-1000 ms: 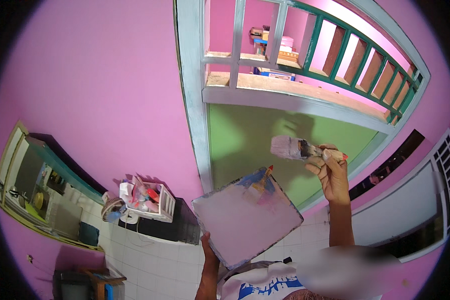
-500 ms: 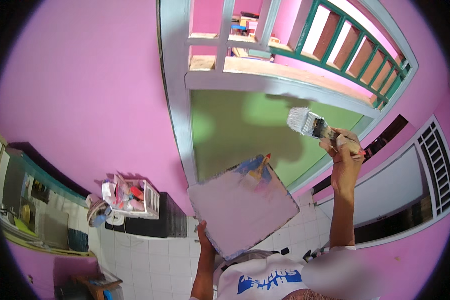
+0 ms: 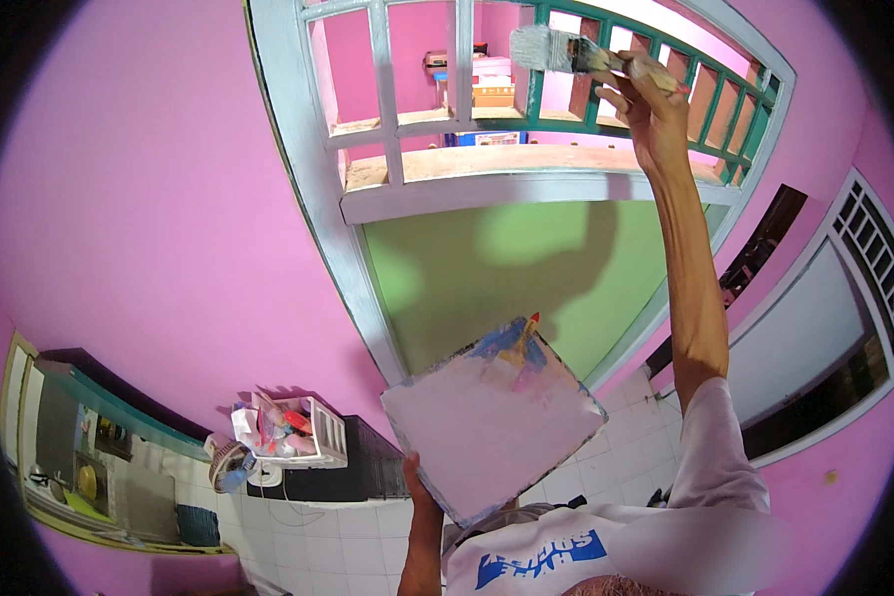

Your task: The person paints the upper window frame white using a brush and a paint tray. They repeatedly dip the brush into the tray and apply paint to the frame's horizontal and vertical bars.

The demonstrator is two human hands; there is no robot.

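Observation:
My right hand (image 3: 651, 97) is raised and closed round the handle of a wide paintbrush (image 3: 591, 55). The brush's bristles are coated in white paint and lie against or just in front of a green upright bar (image 3: 537, 84) of the window grille; I cannot tell whether they touch. Low down, my left hand (image 3: 419, 489) grips the left edge of a square board (image 3: 482, 437) smeared with pale paint. On the board's far corner, among blue smudges, rests a smaller brush (image 3: 522, 343) with a red-tipped handle. Most of my left fingers are hidden under the board.
The grille's left bars (image 3: 382, 65) are white, its right part (image 3: 715, 109) green. Below it runs a white sill (image 3: 526, 187) over a green panel (image 3: 507, 258). A white basket of small items (image 3: 318, 437) stands at the left by the pink wall (image 3: 159, 199). A pale door (image 3: 795, 348) is at right.
My right hand has lifted the paintbrush from in front of the green panel up to the grille bars. The view has shifted; my left hand still grips the board.

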